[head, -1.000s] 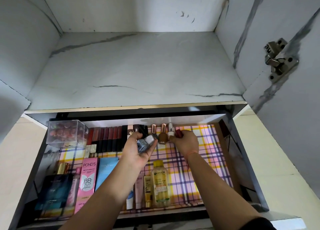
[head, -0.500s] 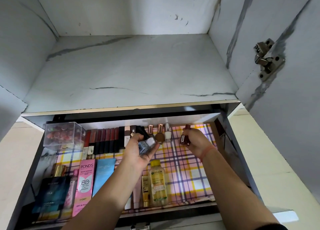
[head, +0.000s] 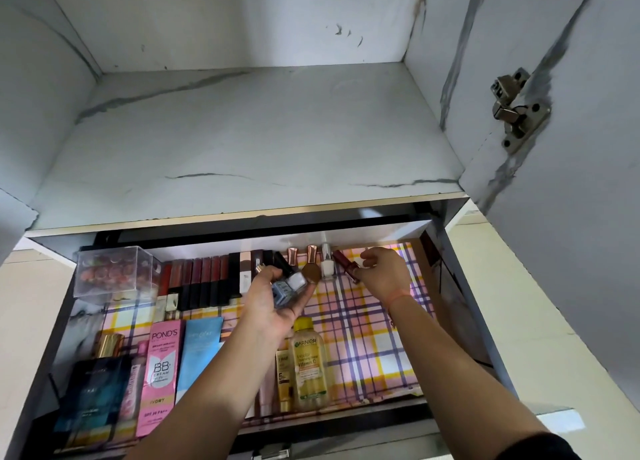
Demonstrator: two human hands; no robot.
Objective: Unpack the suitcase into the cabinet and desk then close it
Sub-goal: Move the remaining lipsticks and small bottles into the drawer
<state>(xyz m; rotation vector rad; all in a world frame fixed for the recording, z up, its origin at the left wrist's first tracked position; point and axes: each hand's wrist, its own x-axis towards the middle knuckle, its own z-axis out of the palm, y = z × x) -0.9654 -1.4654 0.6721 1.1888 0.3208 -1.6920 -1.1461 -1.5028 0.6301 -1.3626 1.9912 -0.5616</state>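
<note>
Head view: left hand (head: pixel 277 303) grips nail-polish bottles (head: pixel 289 286), partly hidden; right hand (head: pixel 384 277) open beside red bottle (head: pixel 344 265).

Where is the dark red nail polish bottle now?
In the head view, the dark red nail polish bottle lies at the drawer's back, just right of the white bottle, at the right hand's fingertips.
</note>
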